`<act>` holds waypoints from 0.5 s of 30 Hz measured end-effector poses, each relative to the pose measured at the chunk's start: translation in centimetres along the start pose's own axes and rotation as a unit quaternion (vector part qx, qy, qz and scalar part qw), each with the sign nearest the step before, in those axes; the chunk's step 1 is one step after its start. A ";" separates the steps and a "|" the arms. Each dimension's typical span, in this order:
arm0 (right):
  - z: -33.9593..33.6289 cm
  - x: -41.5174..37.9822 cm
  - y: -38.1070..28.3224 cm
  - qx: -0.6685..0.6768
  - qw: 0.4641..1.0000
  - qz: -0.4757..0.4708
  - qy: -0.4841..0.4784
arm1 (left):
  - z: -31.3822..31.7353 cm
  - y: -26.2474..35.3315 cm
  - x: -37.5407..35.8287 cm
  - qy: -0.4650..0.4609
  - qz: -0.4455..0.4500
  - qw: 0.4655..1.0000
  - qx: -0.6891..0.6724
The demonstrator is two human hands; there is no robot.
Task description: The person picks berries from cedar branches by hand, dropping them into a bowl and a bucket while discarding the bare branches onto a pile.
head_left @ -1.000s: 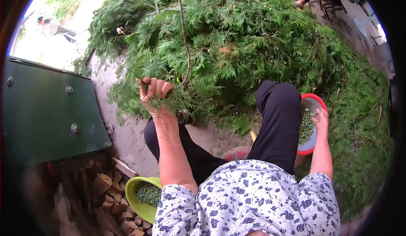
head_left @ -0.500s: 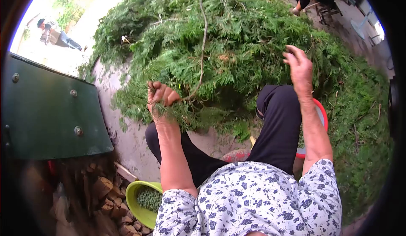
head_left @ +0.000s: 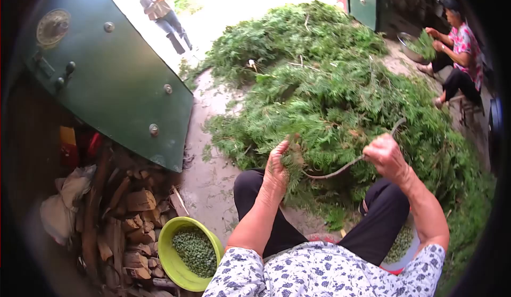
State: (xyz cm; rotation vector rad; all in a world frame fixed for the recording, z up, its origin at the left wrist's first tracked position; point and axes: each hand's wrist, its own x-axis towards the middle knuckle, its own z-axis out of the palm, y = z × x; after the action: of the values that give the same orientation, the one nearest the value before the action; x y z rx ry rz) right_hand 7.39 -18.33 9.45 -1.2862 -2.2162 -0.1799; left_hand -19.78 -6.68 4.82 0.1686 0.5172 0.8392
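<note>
A curved, bare-stemmed evergreen branch (head_left: 340, 172) stretches between my two hands, above my knees. My right hand (head_left: 385, 156) is closed round its bare stem, whose tip sticks out past the fist. At its leafy end, my left hand (head_left: 277, 166) is closed on the green sprays; the fingertips are partly hidden by foliage. Beyond both hands lies a large heap of cut evergreen branches (head_left: 324, 94). By my left elbow stands a lime-green bucket (head_left: 169, 262) holding many small green cones or berries. Similar ones lie in a red-rimmed basin (head_left: 393, 271) by my right leg, partly covered.
Split firewood (head_left: 139, 201) is stacked at the left, beneath a green metal door (head_left: 133, 73). At the right a seated person (head_left: 463, 52) holds a green sprig over a metal bowl (head_left: 403, 37). Another person (head_left: 162, 12) stands outside in bright light.
My right hand, formerly free with fingers apart, now grips the branch's bare stem. The branch has swung from upright to slanting rightward. The view has shifted, showing more of the door and both people.
</note>
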 end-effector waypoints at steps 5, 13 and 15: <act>1.0 -0.1 -1.8 0.056 0.997 0.057 -0.001 | -7.8 1.9 5.3 -0.005 0.009 0.998 0.058; 4.4 0.3 -2.8 0.033 0.872 0.153 -0.463 | -10.7 9.4 6.2 0.203 0.152 0.955 0.153; 6.8 0.2 -3.4 0.055 0.804 0.120 -0.579 | -12.4 11.4 7.0 0.180 0.157 0.962 0.128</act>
State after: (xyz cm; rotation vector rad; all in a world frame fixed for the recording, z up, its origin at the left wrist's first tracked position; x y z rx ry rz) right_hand 1.69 -17.37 4.49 -1.8667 -2.8440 1.1142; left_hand -29.71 5.44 -4.62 0.3461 0.9608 1.1195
